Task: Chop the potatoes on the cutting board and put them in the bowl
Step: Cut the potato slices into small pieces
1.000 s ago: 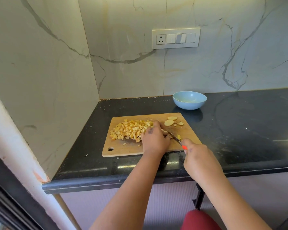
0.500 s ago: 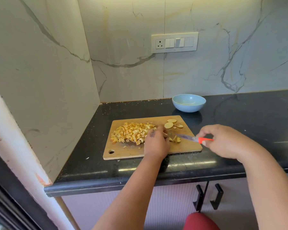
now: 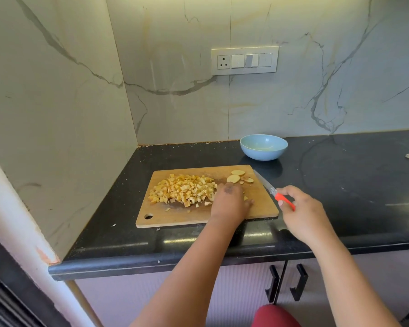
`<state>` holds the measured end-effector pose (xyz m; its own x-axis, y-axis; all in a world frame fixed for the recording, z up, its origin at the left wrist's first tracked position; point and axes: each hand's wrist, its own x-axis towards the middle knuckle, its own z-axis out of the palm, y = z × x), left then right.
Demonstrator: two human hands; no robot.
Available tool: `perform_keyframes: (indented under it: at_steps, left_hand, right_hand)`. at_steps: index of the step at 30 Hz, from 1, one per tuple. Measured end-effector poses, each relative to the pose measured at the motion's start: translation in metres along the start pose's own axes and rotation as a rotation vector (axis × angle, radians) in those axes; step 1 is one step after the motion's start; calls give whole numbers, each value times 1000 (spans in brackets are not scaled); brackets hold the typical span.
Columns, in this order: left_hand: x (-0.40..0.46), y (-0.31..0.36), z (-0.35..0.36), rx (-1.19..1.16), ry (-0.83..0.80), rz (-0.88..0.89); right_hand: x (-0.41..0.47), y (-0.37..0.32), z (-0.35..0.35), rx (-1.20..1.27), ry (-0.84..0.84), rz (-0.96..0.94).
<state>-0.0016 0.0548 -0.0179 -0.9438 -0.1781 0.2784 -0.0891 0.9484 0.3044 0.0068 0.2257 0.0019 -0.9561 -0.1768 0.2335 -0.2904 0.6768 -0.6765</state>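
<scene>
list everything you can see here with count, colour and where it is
cutting board: one, light wood, on the black counter near its front edge
diced potato: one heap, yellow, left half of the board
potato slices: a few, pale yellow, board's far right corner
bowl: one, light blue, on the counter behind the board
knife: one, red handle, steel blade, over the board's right edge
counter: one, black stone
switch plate: one, white, on the marble back wall
cabinet handles: two, black, below the counter
left hand: one, resting on the board beside the heap
right hand: one, holding the knife's handle
</scene>
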Motion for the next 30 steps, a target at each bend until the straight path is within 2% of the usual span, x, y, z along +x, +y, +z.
perform_keyframes:
  at_steps: [8,14,17,22,30]
  left_hand:
    - [7,-34,-21,-209,-138,225]
    - [-4,-37,-14,-294,-24,174]
    - [-6,-36,-12,-328,-23,160]
    - [-6,-40,-16,-383,-54,235]
    - [3,-41,-23,-216,-169,306]
  right_hand:
    - [-13,-4,24,-249,-35,-90]
    - [-24,-14,38,-268,-18,-144]
    - [-26,-17,43,-302,-29,-145]
    - [-21,-20,46,-283,-24,-147]
    - [-15,-14,43,-211,42,-140]
